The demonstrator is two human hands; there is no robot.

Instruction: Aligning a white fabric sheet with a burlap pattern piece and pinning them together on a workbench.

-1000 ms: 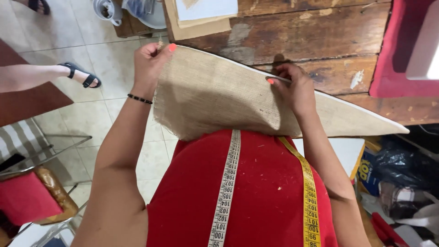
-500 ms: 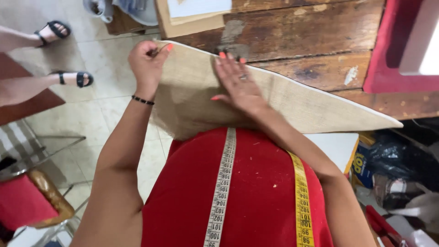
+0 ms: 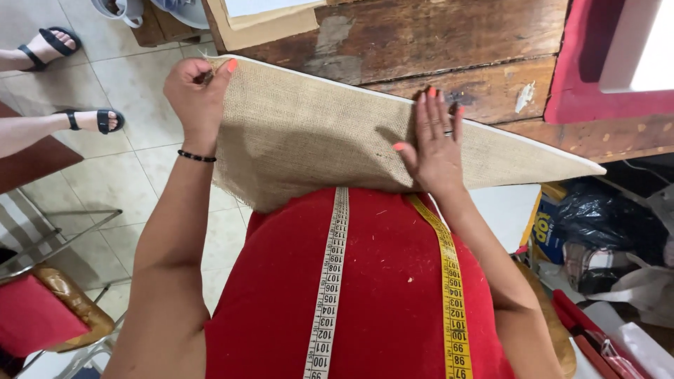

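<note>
A long tapering piece of tan burlap (image 3: 309, 133) backed with white lies across the edge of a dark wooden table (image 3: 435, 49) and over my red top. My left hand (image 3: 199, 90) pinches the burlap's upper left corner, off the table's end. My right hand (image 3: 435, 144) lies flat on the burlap near its middle, fingers spread and pointing away from me. A measuring tape (image 3: 330, 295) hangs around my neck, down both sides of my front.
Another person's sandalled feet (image 3: 70, 84) rest on the tiled floor at left. A red cushioned chair (image 3: 42, 309) stands lower left. Cardboard (image 3: 267, 24) lies on the table's far end, a red and white item (image 3: 611, 63) at right. Bags and clutter (image 3: 604, 231) fill the lower right.
My right hand has slid from the burlap's upper edge to its middle and now lies flat with the fingers spread. The left hand keeps its pinch on the corner.
</note>
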